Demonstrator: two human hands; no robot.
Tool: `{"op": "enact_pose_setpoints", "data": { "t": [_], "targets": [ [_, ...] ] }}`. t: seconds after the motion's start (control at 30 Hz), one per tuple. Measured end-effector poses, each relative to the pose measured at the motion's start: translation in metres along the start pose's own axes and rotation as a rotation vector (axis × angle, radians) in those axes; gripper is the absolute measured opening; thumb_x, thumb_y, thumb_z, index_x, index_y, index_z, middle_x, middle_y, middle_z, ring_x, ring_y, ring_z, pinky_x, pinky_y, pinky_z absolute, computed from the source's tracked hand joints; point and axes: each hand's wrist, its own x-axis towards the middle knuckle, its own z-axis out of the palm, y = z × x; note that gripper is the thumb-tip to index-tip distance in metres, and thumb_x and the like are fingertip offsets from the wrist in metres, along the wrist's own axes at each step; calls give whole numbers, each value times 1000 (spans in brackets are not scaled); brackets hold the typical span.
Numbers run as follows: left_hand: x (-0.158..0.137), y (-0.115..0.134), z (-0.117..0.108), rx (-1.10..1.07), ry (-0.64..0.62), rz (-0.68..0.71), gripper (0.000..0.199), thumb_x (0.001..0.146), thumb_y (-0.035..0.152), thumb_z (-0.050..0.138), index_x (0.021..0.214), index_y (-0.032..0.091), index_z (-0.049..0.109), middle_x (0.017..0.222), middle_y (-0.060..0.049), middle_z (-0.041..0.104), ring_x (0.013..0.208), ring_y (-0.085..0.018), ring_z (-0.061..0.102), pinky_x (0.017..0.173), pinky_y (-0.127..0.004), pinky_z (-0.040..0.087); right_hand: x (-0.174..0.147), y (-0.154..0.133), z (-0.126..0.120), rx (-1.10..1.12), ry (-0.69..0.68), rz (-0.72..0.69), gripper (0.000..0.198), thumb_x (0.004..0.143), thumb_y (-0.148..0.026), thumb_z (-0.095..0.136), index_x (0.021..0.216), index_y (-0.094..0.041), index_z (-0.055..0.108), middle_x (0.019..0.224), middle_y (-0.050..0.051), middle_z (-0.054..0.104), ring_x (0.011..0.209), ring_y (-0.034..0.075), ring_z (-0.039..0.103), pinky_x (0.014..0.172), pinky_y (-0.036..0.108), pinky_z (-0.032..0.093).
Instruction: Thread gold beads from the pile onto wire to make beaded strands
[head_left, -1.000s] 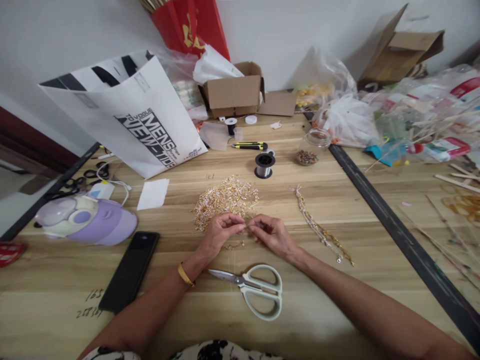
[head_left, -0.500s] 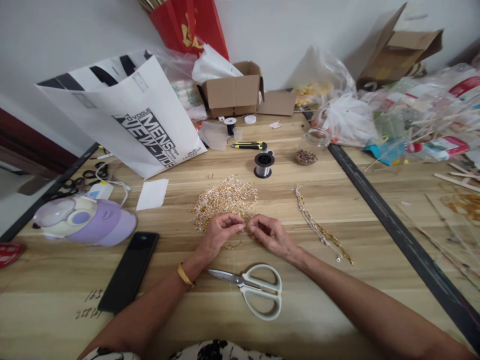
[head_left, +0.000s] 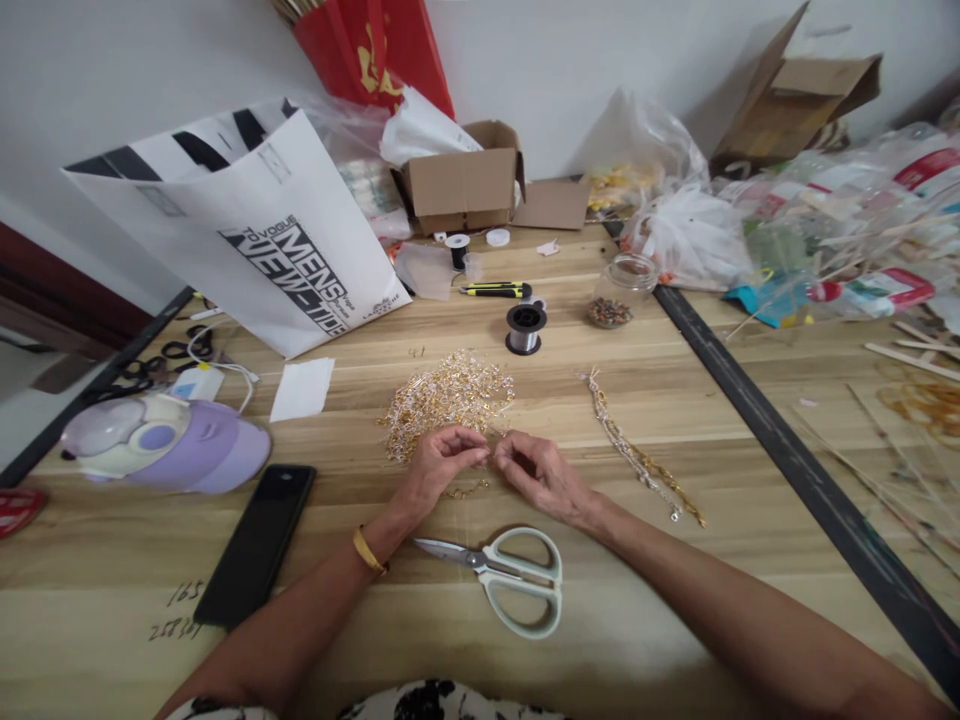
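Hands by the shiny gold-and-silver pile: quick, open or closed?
Bare left hand: closed in a pinch; anything held too small to tell.
Bare right hand: also pinched closed; anything held cannot be told.

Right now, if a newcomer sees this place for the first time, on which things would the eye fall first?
Probably the glittering pile of gold and silvery pieces near the middle, with the left fingers and right fingers close together at its near side. The large white bag with bold black lettering, at upper left, would compete. Then the pale-handled scissors, lying nearer the person.
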Motion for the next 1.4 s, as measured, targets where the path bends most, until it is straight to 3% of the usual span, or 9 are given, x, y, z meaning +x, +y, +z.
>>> {"op": "enact_pose_setpoints", "data": {
  "t": [1.4],
  "targets": [
    [-4,-2,2,146,-38,117,17,66,23,73,79,13,67,77,-5,71,72,-15,65,71,-26,52,2,2,0,12,-29,31,17,90,-27,45,80,-16,53,66,-2,49,58,10,42,53,21,32]
  ]
}}
